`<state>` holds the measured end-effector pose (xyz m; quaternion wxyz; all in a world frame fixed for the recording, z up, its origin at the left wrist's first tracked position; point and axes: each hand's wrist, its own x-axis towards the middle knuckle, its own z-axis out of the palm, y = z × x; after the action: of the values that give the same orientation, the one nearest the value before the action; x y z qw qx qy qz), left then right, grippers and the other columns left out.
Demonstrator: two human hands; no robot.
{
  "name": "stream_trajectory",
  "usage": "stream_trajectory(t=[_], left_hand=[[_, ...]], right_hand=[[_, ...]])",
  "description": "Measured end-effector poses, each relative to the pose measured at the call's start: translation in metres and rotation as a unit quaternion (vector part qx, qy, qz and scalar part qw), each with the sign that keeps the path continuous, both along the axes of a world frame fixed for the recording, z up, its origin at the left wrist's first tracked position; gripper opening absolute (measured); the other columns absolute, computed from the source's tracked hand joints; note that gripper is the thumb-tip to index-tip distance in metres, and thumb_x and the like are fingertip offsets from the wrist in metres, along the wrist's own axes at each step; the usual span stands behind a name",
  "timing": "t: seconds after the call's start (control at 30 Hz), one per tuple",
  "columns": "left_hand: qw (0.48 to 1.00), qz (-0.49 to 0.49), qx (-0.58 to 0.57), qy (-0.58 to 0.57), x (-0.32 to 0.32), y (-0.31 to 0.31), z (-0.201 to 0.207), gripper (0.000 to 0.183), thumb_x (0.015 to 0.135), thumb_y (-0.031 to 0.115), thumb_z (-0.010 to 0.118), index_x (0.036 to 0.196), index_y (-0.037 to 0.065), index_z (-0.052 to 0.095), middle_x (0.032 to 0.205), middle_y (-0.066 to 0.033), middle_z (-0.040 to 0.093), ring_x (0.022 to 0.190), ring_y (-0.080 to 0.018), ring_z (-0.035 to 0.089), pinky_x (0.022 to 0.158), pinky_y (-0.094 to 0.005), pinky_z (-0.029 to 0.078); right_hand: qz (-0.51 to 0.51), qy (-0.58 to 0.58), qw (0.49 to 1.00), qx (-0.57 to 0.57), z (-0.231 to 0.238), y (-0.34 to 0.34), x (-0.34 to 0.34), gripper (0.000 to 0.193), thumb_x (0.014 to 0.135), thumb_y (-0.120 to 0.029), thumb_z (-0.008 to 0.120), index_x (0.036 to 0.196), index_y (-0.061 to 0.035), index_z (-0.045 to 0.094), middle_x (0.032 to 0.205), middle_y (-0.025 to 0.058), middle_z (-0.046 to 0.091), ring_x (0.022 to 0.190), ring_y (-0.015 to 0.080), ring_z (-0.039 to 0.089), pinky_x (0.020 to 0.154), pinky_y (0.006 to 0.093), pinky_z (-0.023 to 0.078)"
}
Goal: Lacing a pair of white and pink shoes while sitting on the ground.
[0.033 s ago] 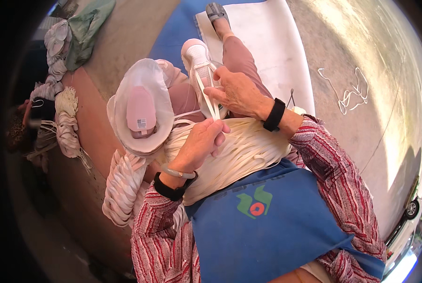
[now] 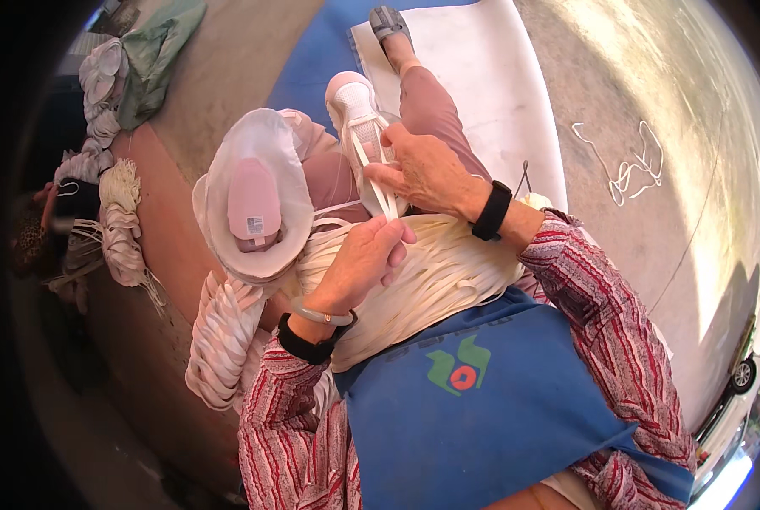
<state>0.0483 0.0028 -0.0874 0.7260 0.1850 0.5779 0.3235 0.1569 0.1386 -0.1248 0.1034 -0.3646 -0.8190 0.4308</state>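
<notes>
A pale pink and white sneaker rests toe away from me between my legs, its white shoelace drawn toward me in flat strands. My left hand pinches the strands at the heel end. Over the shoe's right side curls my right hand, thumb and forefinger at the lacing. Its grip is partly hidden, but the fingers seem bent round a lace. Across my lap, just beneath both hands, lies a thick bundle of cream laces.
Left of the shoe is a white bag holding a pink insole-shaped piece. Twisted lace hanks lie beside me, more hanks farther left. A loose lace lies on the floor at right. A blue apron covers my lap.
</notes>
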Motion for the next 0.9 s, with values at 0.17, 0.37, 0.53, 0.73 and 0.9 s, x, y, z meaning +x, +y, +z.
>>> stream_trajectory(t=[0.17,0.37,0.53,0.73,0.9], left_hand=[[0.999,-0.042,0.000,0.003,-0.008,0.011,0.001,0.029,0.100,0.030,0.044,0.092,0.005,0.057,0.064,0.0047,0.043,0.051,-0.0052,0.037,0.046,-0.0221,0.037],[0.997,-0.078,0.013,0.007,-0.011,0.009,0.009,0.029,0.100,0.029,0.044,0.095,0.003,0.058,0.065,0.0027,0.046,0.053,-0.0064,0.041,0.047,-0.0219,0.037],[0.994,-0.063,0.075,-0.043,-0.021,0.000,-0.012,0.034,0.100,0.034,0.043,0.101,0.003,0.058,0.079,-0.0023,0.055,0.063,-0.0090,0.052,0.057,-0.0232,0.043],[0.985,0.125,0.007,-0.119,-0.055,0.024,-0.027,0.038,0.100,0.034,0.042,0.117,0.002,0.053,0.110,-0.0111,0.064,0.101,-0.0200,0.063,0.084,-0.0336,0.053],[0.976,0.188,0.060,-0.094,-0.045,0.060,-0.020,0.032,0.101,0.027,0.042,0.116,0.001,0.052,0.104,-0.0117,0.064,0.090,-0.0198,0.064,0.075,-0.0339,0.055]], right_hand=[[0.041,0.012,0.995,-0.090,0.000,0.009,-0.007,0.039,0.084,-0.031,0.060,0.091,0.0079,0.057,0.074,0.0270,0.062,0.069,0.0400,0.063,0.065,0.0431,0.049],[0.071,0.025,0.984,-0.162,0.000,0.019,-0.015,0.028,0.080,-0.020,0.054,0.089,0.0064,0.059,0.074,0.0231,0.059,0.065,0.0283,0.057,0.064,0.0401,0.047],[0.053,0.062,0.927,-0.365,0.027,0.024,-0.001,0.015,0.090,-0.018,0.054,0.090,-0.0042,0.061,0.069,-0.0053,0.048,0.052,0.0034,0.038,0.045,0.0222,0.028],[0.152,0.043,0.945,-0.288,0.015,0.013,-0.001,0.028,0.092,-0.025,0.056,0.085,0.0017,0.062,0.070,0.0007,0.055,0.066,0.0092,0.048,0.059,0.0265,0.040],[0.207,0.079,0.956,-0.193,0.028,-0.009,-0.007,0.030,0.090,-0.024,0.054,0.089,0.0041,0.062,0.076,0.0119,0.060,0.071,0.0237,0.056,0.065,0.0355,0.045]])
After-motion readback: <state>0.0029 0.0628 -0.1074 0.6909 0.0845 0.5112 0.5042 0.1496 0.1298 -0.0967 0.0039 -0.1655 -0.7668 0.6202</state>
